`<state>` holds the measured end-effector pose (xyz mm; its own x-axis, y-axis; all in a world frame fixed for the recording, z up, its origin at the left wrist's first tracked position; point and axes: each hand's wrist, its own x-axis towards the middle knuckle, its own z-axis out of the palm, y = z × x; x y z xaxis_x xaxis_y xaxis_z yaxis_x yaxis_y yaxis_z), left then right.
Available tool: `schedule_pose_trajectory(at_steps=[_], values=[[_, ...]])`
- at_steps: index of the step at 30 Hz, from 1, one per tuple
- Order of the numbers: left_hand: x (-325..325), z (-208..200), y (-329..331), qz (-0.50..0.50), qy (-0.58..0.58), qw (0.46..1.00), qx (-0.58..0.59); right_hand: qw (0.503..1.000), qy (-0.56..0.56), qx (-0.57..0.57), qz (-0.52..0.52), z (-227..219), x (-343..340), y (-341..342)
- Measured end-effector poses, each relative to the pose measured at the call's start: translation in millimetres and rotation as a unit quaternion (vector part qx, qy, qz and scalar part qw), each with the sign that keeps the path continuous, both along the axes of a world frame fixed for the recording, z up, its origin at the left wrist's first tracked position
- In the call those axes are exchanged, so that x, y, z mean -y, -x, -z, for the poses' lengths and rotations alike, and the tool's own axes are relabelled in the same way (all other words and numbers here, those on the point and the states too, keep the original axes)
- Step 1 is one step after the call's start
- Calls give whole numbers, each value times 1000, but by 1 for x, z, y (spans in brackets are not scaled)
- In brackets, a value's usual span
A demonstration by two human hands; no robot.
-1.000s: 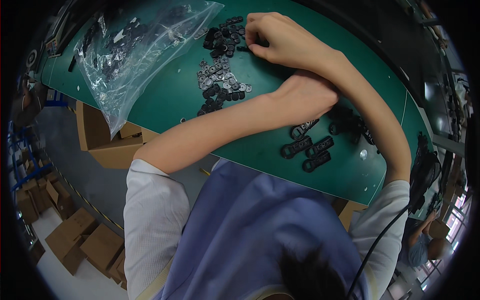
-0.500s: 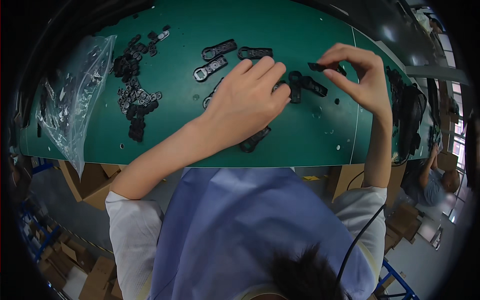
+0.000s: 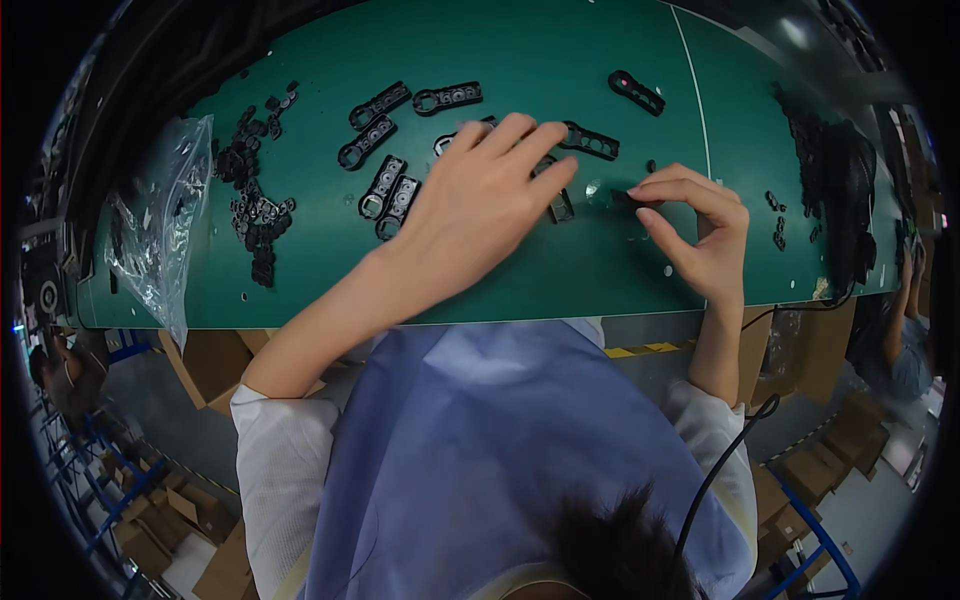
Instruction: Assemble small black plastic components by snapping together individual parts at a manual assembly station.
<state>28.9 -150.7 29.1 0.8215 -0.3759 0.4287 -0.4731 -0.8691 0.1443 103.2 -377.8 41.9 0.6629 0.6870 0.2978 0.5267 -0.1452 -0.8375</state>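
My left hand (image 3: 485, 190) is palm down over a group of black plastic housings, its fingers curved and apart. One housing (image 3: 562, 205) pokes out beneath its thumb, and what lies under the palm is hidden. Thumb and forefinger of my right hand (image 3: 695, 225) pinch a small black part (image 3: 625, 199) just above the green table (image 3: 330, 290). Several similar long housings with a round ring end lie around, such as one (image 3: 380, 190) left of my left hand and one (image 3: 592, 141) beyond its fingertips. Farther off is a housing with a red dot (image 3: 637, 93).
Loose small black parts (image 3: 255, 210) are heaped at the left beside a clear plastic bag (image 3: 160, 230) overhanging the front edge. More black parts (image 3: 800, 150) and a dark bundle (image 3: 855, 225) lie at the right. Cardboard boxes (image 3: 215, 365) stand below the table.
The view has shifted, so the table's things appear farther left. My right hand has come nearer the front edge with the small black part, uncovering the red-dotted housing. My left hand stays over the housings.
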Motion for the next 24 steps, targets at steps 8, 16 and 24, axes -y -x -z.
schedule_pose_trajectory(at_steps=[8, 16, 24], values=[[0, -5, 11, 53, 11, 995, -85, 999, -12, 11, 40, 11, -5, 31], [4, 5, 36, -1, 137, 988, -76, 995, -10, 97, 1, 22, -26, 39], [4, 15, 44, 0, 155, 987, -47, 992, 36, 116, -26, 26, -35, 37]])
